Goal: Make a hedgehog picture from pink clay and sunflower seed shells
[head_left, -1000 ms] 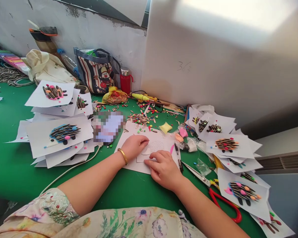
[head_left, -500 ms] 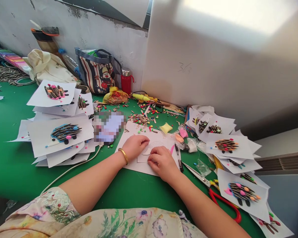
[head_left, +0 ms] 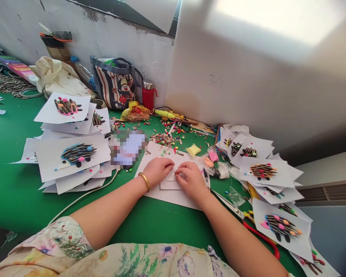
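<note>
A small white card with a faint outline drawing lies on a larger white sheet. My left hand rests at the card's upper left, thumb and fingers pinched together. Whatever is between those fingertips is too small to make out. Over the card's right side is my right hand, its fingers bent and closed towards the thumb. It covers much of the drawing, and its fingertip contents are hidden. Small coloured clay balls sit at the sheet's top edge. A pen lies partly behind my right hand.
Stacks of seed-and-clay hedgehog cards stand left and right. Red-handled scissors lie beside my right forearm. Behind are clay lumps, loose seeds, a red flask and a striped bag. A blurred phone has a cable.
My right hand has shifted slightly up and right, and covers more of the drawing and the pen. My left hand stays nearly in place. The view has moved a little.
</note>
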Action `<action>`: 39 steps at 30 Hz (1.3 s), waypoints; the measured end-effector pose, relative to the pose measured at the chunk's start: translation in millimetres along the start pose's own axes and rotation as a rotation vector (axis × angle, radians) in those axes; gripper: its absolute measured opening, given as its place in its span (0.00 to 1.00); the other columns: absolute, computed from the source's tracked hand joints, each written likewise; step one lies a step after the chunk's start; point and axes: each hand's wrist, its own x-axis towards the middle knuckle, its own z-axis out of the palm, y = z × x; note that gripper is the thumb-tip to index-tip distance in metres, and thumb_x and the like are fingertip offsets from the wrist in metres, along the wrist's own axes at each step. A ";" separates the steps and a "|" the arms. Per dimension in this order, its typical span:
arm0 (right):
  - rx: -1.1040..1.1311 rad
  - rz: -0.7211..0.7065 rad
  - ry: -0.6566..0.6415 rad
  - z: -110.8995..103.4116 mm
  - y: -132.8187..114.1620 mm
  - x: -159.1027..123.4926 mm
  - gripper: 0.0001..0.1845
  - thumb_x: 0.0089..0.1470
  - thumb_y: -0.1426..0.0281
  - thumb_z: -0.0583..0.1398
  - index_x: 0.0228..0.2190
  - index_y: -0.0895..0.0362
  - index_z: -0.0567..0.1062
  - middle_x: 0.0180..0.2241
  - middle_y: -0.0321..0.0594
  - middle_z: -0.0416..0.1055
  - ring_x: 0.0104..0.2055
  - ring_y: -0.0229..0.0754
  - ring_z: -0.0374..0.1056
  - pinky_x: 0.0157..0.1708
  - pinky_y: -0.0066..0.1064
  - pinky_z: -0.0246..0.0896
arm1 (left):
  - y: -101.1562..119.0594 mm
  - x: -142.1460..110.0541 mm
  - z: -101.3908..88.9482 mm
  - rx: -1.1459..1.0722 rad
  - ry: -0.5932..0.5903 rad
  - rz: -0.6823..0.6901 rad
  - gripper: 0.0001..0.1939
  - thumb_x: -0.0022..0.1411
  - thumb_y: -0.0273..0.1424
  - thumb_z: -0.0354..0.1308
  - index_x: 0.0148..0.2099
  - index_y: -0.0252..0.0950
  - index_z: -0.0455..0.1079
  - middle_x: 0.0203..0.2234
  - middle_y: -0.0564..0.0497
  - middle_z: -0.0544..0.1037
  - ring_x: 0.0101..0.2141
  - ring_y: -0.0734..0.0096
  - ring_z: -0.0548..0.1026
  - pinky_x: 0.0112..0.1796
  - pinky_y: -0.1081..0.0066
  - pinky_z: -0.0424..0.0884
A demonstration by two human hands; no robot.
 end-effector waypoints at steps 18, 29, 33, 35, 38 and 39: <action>-0.125 -0.019 0.000 8.4 -1.4 -4.3 0.08 0.56 0.73 0.61 0.36 0.53 0.81 0.38 0.42 0.73 0.43 0.46 0.65 0.43 0.39 0.61 | -0.4 1.0 0.4 0.012 -0.003 0.003 0.12 0.64 0.33 0.52 0.43 0.40 0.77 0.39 0.52 0.82 0.40 0.66 0.77 0.42 0.69 0.70; -0.070 -0.063 0.064 0.4 0.5 -10.2 0.13 0.56 0.72 0.60 0.42 0.51 0.80 0.39 0.43 0.73 0.43 0.46 0.65 0.44 0.41 0.62 | -2.6 0.5 0.8 -0.042 0.006 -0.043 0.11 0.63 0.34 0.55 0.43 0.41 0.76 0.40 0.52 0.82 0.41 0.65 0.77 0.44 0.68 0.71; -0.037 -0.034 0.119 -11.4 6.3 -14.9 0.12 0.56 0.72 0.59 0.41 0.52 0.80 0.39 0.43 0.72 0.43 0.46 0.66 0.45 0.41 0.63 | -4.2 1.1 1.4 -0.125 0.017 -0.088 0.11 0.60 0.31 0.57 0.44 0.39 0.76 0.37 0.52 0.82 0.39 0.66 0.78 0.43 0.68 0.72; -0.045 -0.010 0.114 -15.6 10.2 -17.6 0.12 0.57 0.72 0.58 0.41 0.53 0.80 0.40 0.43 0.73 0.43 0.46 0.66 0.46 0.41 0.63 | -5.0 1.3 1.5 -0.151 0.028 -0.089 0.11 0.60 0.31 0.57 0.44 0.39 0.76 0.38 0.52 0.82 0.39 0.66 0.78 0.43 0.68 0.72; -0.064 0.013 0.074 -17.4 15.2 -20.0 0.12 0.57 0.71 0.58 0.42 0.53 0.79 0.41 0.44 0.73 0.45 0.47 0.67 0.47 0.41 0.63 | -6.7 1.3 1.9 -0.192 0.057 -0.095 0.11 0.61 0.33 0.56 0.44 0.39 0.76 0.39 0.52 0.82 0.40 0.66 0.78 0.44 0.69 0.72; -0.072 0.021 0.053 -17.1 16.4 -20.3 0.13 0.57 0.72 0.58 0.42 0.53 0.79 0.41 0.44 0.73 0.45 0.47 0.67 0.48 0.42 0.63 | -7.2 1.3 2.0 -0.215 0.071 -0.100 0.11 0.61 0.34 0.56 0.43 0.40 0.76 0.38 0.53 0.82 0.40 0.66 0.78 0.44 0.69 0.72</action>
